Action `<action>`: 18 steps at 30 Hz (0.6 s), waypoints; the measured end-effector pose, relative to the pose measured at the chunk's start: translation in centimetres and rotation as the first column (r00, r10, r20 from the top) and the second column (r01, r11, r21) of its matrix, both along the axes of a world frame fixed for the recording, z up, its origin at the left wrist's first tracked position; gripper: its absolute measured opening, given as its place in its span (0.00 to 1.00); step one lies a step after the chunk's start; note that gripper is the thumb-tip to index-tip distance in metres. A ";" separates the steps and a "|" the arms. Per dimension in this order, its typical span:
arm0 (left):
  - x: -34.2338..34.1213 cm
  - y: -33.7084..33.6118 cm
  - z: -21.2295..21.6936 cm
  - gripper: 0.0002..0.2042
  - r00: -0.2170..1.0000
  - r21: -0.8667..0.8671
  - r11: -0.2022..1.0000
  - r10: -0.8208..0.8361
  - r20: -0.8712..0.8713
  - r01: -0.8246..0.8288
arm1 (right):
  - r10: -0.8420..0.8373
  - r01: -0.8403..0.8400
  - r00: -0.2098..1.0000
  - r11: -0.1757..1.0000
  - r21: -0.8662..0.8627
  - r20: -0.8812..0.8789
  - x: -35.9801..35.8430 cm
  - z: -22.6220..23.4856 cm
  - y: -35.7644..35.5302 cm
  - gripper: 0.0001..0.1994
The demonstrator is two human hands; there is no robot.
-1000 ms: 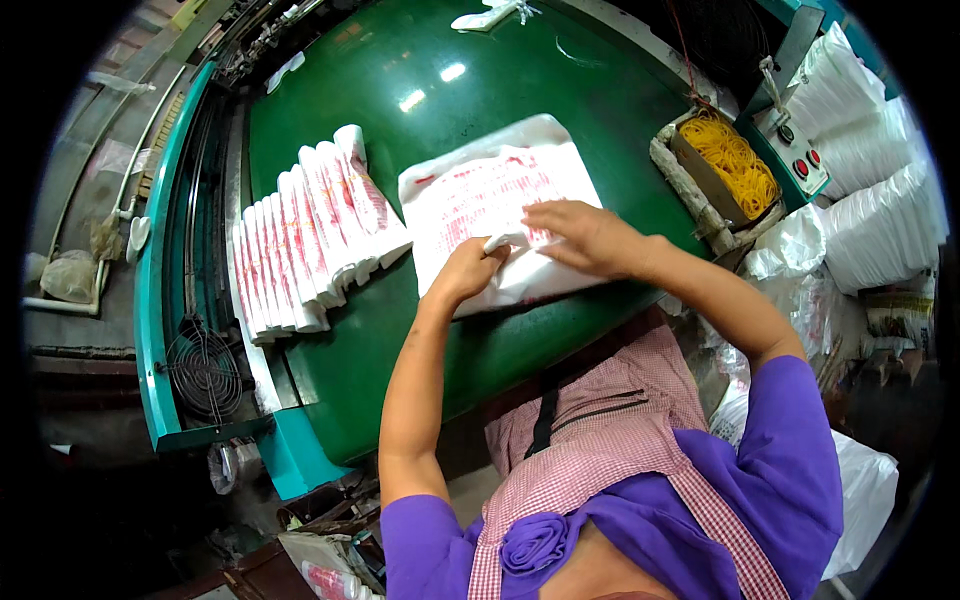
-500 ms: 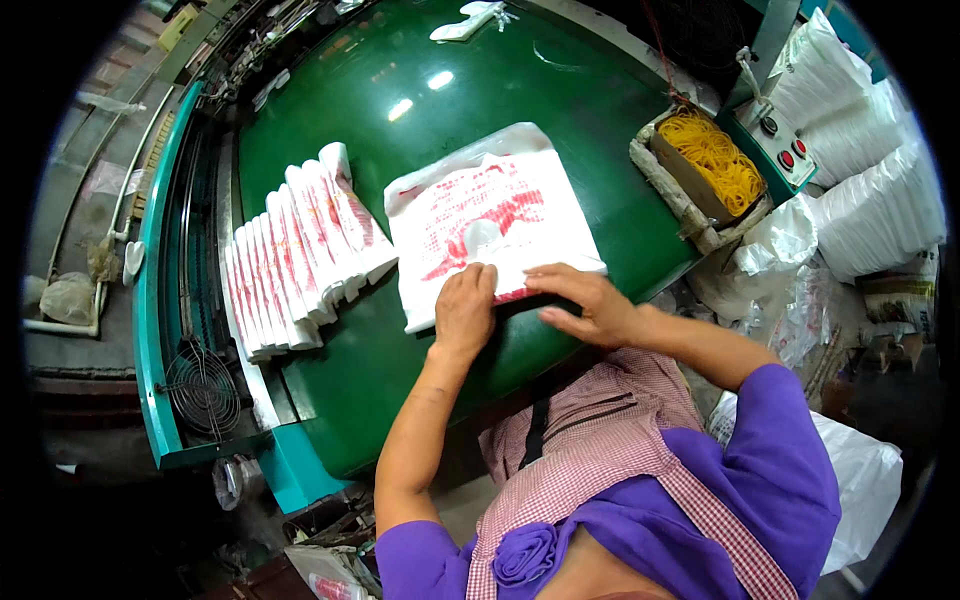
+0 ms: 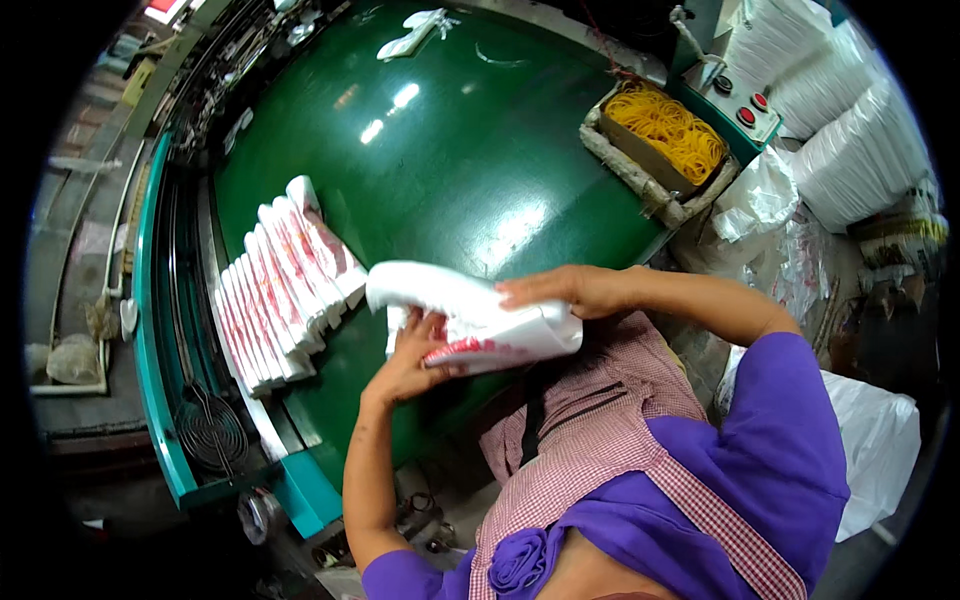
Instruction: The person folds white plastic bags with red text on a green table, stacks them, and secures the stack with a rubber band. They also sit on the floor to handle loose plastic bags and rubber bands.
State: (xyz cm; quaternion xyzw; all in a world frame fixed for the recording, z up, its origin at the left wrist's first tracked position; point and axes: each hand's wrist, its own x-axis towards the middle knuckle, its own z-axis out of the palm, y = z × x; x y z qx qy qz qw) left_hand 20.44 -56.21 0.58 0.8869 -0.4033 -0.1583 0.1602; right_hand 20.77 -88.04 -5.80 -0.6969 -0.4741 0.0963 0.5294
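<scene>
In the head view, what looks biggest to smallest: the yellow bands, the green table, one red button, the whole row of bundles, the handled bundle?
1. Green table
2. Row of bundles and handled bundle: too alike to rank
3. Yellow bands
4. Red button

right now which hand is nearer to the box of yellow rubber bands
Right. The right hand, on the right part of the white plastic, is nearer the person than the box; the left hand is farther off, at the plastic's left part.
</scene>
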 end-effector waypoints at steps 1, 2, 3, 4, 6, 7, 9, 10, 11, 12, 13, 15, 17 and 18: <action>0.3 0.0 -0.1 0.16 0.808 0.087 0.957 0.280 -0.518 -0.276 | 0.067 -0.048 0.970 0.995 -0.090 0.232 0.4 -0.5 0.1 0.27; -0.6 -0.3 0.2 0.15 0.828 0.066 0.941 0.325 -0.457 -0.333 | 0.149 -0.073 0.883 0.980 -0.184 0.444 1.4 -1.1 0.1 0.25; -1.2 -1.0 0.7 0.14 0.927 0.062 0.962 0.273 -0.255 -0.266 | 0.168 -0.066 0.823 0.977 -0.201 0.542 2.2 -1.6 0.1 0.23; -1.5 -1.9 1.4 0.13 0.981 0.063 0.981 0.188 -0.037 -0.186 | 0.180 -0.044 0.751 0.974 -0.224 0.636 3.4 -1.9 -0.2 0.22; -1.7 -2.9 3.7 0.18 0.911 0.093 0.995 0.003 0.412 -0.045 | 0.260 -0.007 0.680 0.937 -0.349 0.685 5.6 -1.4 0.3 0.22; -1.2 -4.2 5.2 0.18 0.893 0.109 0.992 0.002 0.449 -0.057 | 0.281 -0.017 0.680 0.929 -0.369 0.677 6.5 -1.4 0.2 0.22; 0.2 -5.7 7.0 0.17 0.833 0.142 0.990 -0.060 0.550 -0.023 | 0.338 -0.046 0.683 0.905 -0.423 0.648 7.1 -1.2 0.2 0.22; 0.7 -6.2 7.5 0.17 0.853 0.198 0.980 -0.090 0.514 -0.017 | 0.376 -0.067 0.686 0.885 -0.460 0.623 6.9 -0.7 0.5 0.22; 1.9 -5.0 5.4 0.17 0.948 0.272 0.962 -0.074 0.309 -0.014 | 0.412 -0.087 0.689 0.864 -0.497 0.596 6.6 -0.1 0.5 0.22; 2.9 -3.2 3.0 0.17 0.995 0.342 0.940 -0.028 0.092 -0.005 | 0.399 -0.081 0.743 0.851 -0.520 0.538 6.1 0.7 0.4 0.22; 2.6 -3.4 2.2 0.16 0.994 0.299 0.952 0.083 -0.067 -0.060 | 0.374 -0.072 0.799 0.837 -0.543 0.470 5.3 1.4 -0.5 0.23; 1.3 -3.0 1.8 0.17 0.984 0.149 0.981 0.143 -0.109 -0.126 | 0.388 -0.065 0.836 0.772 -0.633 0.388 4.5 3.7 -0.8 0.25; -0.3 -3.1 0.7 0.20 0.977 0.009 0.983 0.182 -0.110 -0.182 | 0.142 -0.084 0.988 0.806 -0.585 0.054 3.3 5.7 -0.6 0.25; -1.3 -3.8 1.6 0.22 0.969 0.011 0.974 0.226 -0.097 -0.226 | 0.011 -0.079 0.992 0.821 -0.566 -0.123 2.5 6.4 -0.5 0.25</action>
